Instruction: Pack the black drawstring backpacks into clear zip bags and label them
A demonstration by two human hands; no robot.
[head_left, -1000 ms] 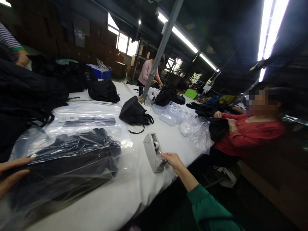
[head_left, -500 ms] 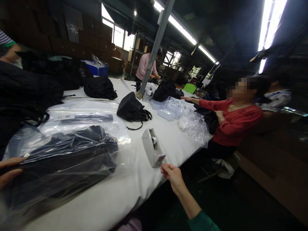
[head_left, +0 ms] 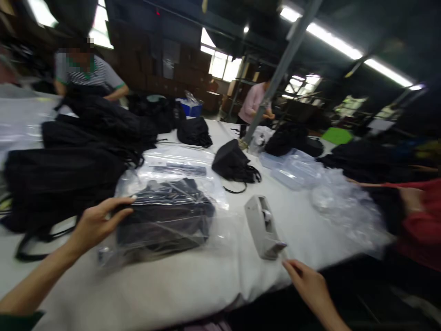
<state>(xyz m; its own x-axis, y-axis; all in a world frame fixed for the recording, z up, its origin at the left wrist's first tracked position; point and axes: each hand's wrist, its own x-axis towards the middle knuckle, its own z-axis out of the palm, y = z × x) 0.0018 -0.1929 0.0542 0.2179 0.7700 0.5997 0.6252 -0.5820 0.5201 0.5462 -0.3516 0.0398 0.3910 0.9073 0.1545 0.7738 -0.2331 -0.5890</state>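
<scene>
My left hand [head_left: 98, 223] pinches the left edge of a clear plastic bag [head_left: 220, 202] between thumb and fingers. Inside it lies a folded black bag [head_left: 172, 220]. Just off the front end of a grey tape dispenser [head_left: 262, 230], my right hand [head_left: 305, 278] is closed in a pinch. The strip of tape at its fingertips is thin and blurred, hard to make out. Beyond the dispenser sits a black drawstring pouch [head_left: 232, 163], its cord trailing on the white table cover [head_left: 193, 289].
Black bags [head_left: 69, 179] are heaped at the left. Loose clear plastic bags [head_left: 344, 207] lie at the right, beside a person in a red sleeve [head_left: 422, 216]. Across the table stand a person in stripes [head_left: 99, 73] and one in pink [head_left: 253, 99], near a metal post [head_left: 280, 69].
The view has swung left, so the scene sits further right and my left arm shows more fully. My right hand's fingertips are now slightly apart from the dispenser's end, still pinched.
</scene>
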